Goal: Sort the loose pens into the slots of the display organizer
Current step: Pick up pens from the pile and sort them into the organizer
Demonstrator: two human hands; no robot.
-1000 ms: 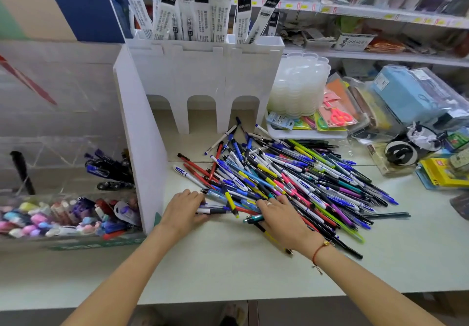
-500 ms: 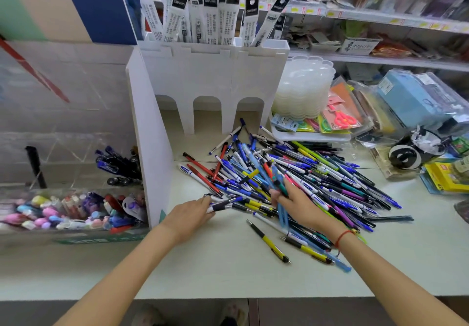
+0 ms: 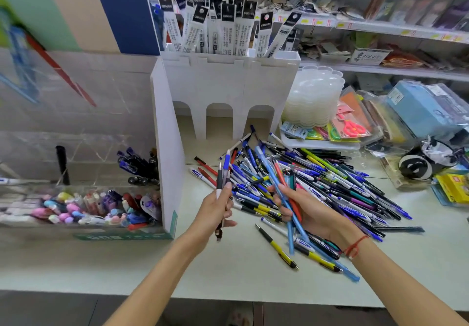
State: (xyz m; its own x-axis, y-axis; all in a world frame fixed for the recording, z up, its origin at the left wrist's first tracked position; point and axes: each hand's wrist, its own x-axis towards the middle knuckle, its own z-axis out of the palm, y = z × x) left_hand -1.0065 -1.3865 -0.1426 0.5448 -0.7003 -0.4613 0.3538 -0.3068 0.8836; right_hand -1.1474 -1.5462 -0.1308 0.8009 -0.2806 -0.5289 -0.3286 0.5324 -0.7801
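While both hands' fingers (image 3: 228,186) grip pens (image 3: 223,173), pile (image 3: 330,186) hides lower pens.

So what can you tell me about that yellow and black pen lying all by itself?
The yellow and black pen lies flat on the pale green counter, slanting, its silver tip toward the counter's near edge. It looks plastic, with black ends and a yellow middle. It sits just in front of the pile, between the person's arms; nothing touches it.

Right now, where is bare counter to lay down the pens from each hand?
Free: the counter's front strip below both hands, and the patch between the white divider and the pen pile. Crowded: the pile itself and the goods at right. A yellow-black pen lies loose near the front.
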